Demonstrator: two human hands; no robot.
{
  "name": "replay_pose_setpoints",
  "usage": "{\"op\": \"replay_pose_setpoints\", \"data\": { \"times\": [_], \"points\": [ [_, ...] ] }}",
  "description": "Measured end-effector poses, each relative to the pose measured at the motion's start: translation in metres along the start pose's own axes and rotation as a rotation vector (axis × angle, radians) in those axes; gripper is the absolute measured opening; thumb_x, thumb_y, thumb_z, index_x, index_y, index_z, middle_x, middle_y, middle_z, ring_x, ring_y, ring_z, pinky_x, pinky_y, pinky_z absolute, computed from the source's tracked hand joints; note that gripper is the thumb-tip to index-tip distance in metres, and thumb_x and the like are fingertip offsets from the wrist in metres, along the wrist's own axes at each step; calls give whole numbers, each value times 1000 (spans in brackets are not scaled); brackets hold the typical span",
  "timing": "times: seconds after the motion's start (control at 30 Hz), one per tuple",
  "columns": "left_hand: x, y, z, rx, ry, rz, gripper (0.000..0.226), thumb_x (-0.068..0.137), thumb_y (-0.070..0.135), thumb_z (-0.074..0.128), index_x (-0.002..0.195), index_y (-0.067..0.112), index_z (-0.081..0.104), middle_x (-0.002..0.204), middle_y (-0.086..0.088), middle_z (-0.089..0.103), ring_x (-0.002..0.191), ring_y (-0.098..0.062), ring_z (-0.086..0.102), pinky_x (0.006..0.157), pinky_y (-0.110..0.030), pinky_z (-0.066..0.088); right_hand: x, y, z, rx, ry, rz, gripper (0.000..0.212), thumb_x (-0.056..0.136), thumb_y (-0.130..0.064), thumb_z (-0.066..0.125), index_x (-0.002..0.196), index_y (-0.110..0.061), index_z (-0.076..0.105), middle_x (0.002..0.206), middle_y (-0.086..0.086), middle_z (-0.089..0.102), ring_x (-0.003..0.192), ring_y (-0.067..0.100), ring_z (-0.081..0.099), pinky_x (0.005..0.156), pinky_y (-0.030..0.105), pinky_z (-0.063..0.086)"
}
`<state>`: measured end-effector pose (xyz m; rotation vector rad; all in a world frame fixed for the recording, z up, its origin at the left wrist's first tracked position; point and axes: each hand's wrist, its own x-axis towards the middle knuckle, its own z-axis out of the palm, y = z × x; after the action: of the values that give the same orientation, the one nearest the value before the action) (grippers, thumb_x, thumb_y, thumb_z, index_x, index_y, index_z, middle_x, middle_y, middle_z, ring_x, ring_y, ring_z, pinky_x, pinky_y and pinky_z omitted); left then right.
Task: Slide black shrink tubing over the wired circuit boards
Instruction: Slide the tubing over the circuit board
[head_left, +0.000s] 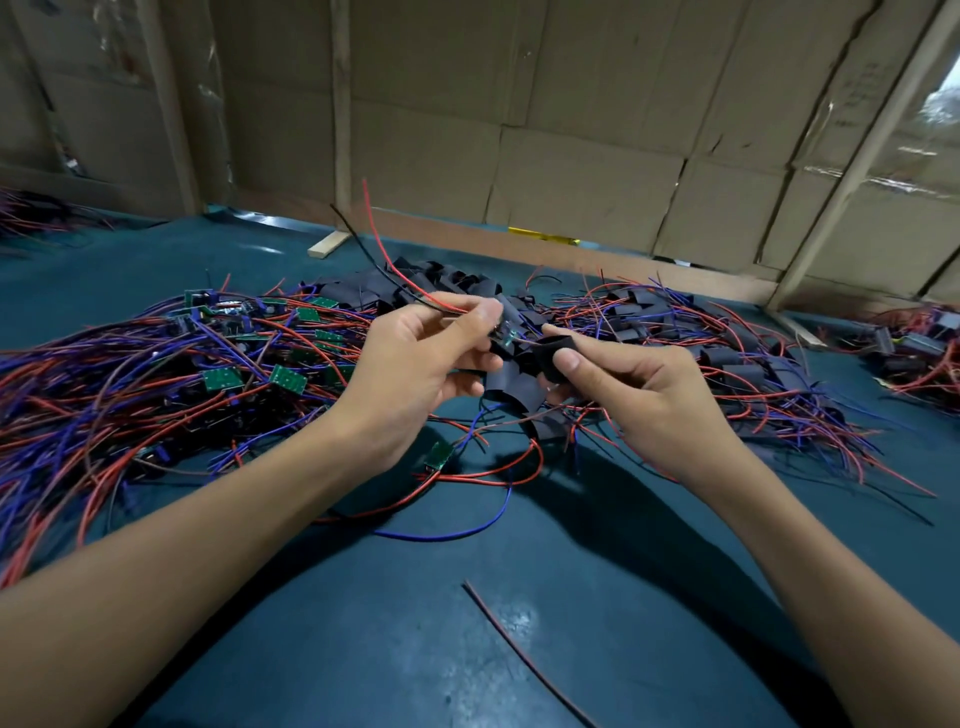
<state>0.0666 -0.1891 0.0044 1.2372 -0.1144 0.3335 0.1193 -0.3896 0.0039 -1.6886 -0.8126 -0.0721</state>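
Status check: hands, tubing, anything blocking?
Left hand pinching wired board. Right hand pinching black tube, not yet over board. Nothing between them.

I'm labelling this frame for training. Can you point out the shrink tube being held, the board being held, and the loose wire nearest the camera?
shrink tube (557, 352): head view, its black side.
board (506, 336): head view, visible edge.
loose wire (519, 649): head view, mid-length.

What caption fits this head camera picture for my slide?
Left hand holds a wired circuit board while right hand brings black shrink tubing to it.
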Motion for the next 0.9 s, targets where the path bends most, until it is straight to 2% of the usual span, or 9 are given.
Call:
{"op": "replay_pose_setpoints", "data": {
  "times": [0.13,0.33,0.47,0.53,0.6,0.63,0.67,0.73,0.9],
  "points": [
    [-3,-2,2,-2,-108,9,25,84,25,72,104,10,73,78,1,68,73,-16,67,56,-23,49,1,-3,-2,71,-30,31,34,87,-23,67,121,-22,70,105,-13,76,84,9,69,87,21,56],
    [-3,-2,1,-42,-102,-4,27,82,23,72,105,8,73,77,-1,67,72,-18,68,56,-24,50,3,-2,-5,203,-47,107,38,74,-20,78,113,-21,77,110,-6,76,105,4,68,91,16,51],
    [-3,-2,1,-44,-98,-8,25,83,21,71,105,8,73,76,-1,68,71,-18,68,56,-24,51,3,-1,-5,383,-94,210,39,67,-28,81,105,-19,81,102,5,78,91,19,73,86,24,57],
    [-3,-3,2,-47,-100,-13,23,83,21,71,103,9,73,76,0,68,71,-17,68,57,-24,51,3,0,-6,430,-107,225,38,69,-24,81,106,-14,80,103,10,77,93,22,73,85,26,58],
    [-3,-3,3,-57,-92,-20,24,82,22,72,103,9,73,75,0,66,69,-17,68,56,-24,51,4,1,-6,348,-87,205,38,69,-22,82,106,-16,80,91,22,72,93,26,69,95,34,57],
    [-3,-4,4,-60,-83,-25,25,81,22,72,102,8,73,74,0,66,69,-17,68,56,-24,51,4,2,-6,281,-64,181,39,68,-23,83,106,-19,80,81,27,61,89,25,63,97,35,54],
    [-3,-5,4,-62,-73,-30,26,80,23,73,101,8,73,74,0,66,69,-17,69,55,-24,51,4,3,-6,232,-42,150,40,68,-23,83,107,-19,80,77,19,52,85,22,56,93,33,50],
    [-3,-7,5,-68,-55,-34,26,79,24,74,98,7,73,74,-3,64,68,-19,69,54,-24,51,4,4,-4,206,-11,83,43,69,-18,83,112,-17,78,87,9,56,84,19,48,87,35,44],
    [-1,-8,4,-72,-37,-32,23,79,22,74,94,5,71,75,-7,63,69,-21,69,54,-26,51,1,6,0,-44,37,-77,52,72,-23,83,122,-14,72,108,-4,70,83,10,54,82,27,46]
  ]
}}
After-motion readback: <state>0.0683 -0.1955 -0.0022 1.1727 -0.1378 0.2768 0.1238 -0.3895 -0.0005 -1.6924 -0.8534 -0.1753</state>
